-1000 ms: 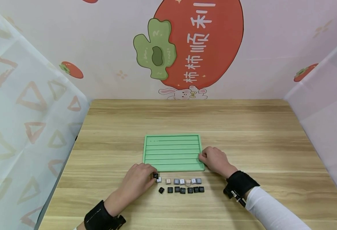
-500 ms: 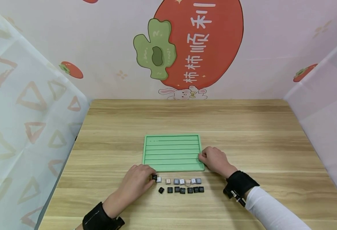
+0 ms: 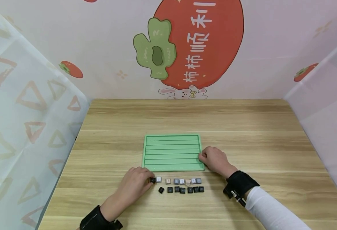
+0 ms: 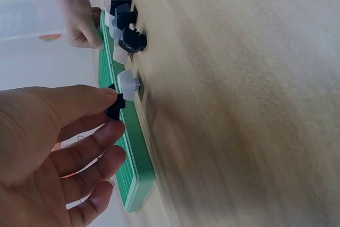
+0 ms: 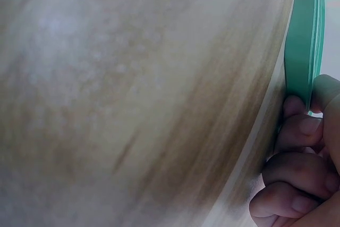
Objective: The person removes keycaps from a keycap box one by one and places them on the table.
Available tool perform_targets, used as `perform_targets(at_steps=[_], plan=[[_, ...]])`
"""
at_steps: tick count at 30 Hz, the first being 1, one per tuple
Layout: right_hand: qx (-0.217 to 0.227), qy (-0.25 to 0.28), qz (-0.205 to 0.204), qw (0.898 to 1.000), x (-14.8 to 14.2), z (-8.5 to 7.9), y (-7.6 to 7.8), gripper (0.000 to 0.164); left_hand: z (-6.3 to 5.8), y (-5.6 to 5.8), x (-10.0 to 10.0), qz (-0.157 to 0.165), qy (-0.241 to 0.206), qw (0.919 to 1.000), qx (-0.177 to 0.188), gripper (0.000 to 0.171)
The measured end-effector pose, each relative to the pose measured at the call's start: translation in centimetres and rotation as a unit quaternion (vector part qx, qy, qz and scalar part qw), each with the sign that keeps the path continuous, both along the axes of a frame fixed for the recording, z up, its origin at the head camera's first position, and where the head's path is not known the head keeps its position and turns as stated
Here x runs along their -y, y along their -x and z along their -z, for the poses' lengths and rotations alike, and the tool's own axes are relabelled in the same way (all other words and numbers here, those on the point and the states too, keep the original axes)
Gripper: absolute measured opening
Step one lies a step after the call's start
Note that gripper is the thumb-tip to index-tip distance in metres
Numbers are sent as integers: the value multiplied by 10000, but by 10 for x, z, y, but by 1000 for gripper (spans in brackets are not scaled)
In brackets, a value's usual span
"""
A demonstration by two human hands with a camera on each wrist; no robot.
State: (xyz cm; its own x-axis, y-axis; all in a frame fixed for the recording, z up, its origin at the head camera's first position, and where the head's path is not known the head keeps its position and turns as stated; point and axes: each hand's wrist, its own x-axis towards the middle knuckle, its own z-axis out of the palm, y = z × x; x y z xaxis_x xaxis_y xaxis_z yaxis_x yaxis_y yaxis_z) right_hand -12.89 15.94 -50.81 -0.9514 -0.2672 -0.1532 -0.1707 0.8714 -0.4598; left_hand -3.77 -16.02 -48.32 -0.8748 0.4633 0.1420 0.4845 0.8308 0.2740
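Between thumb and fingertips, my left hand [image 3: 134,182] pinches a black keycap [image 4: 115,108]. In the head view this keycap sits just left of a white keycap [image 3: 158,180], at the left end of a row of light keycaps. My right hand [image 3: 215,160] grips the right edge of a green ridged tray [image 3: 172,168], its thumb on top and curled fingers below, as the right wrist view shows. The left wrist view also has a tilted black keycap [image 4: 132,40] behind the white one.
White, beige and grey-blue keycaps [image 3: 181,181] form a row in front of the tray. Nearer me lies a second row, of black keycaps [image 3: 182,190]. All rest on a wooden table [image 3: 243,127], with printed cloth [image 3: 108,41] at its back and sides.
My left hand has shifted slightly left and toward me, bringing the black keycap from above the white keycap's corner down to its left side. The right hand and tray stay put.
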Motion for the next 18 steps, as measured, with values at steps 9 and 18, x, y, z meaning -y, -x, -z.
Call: perform_targets(at_steps=[9,18], plan=[[-15,22,-6,10000,0,1,0,42,2,-3,1,80,40,9998,155,20],[-29,-1,5,10000,0,1,0,42,4,-5,2,122,57,9996,253,19]])
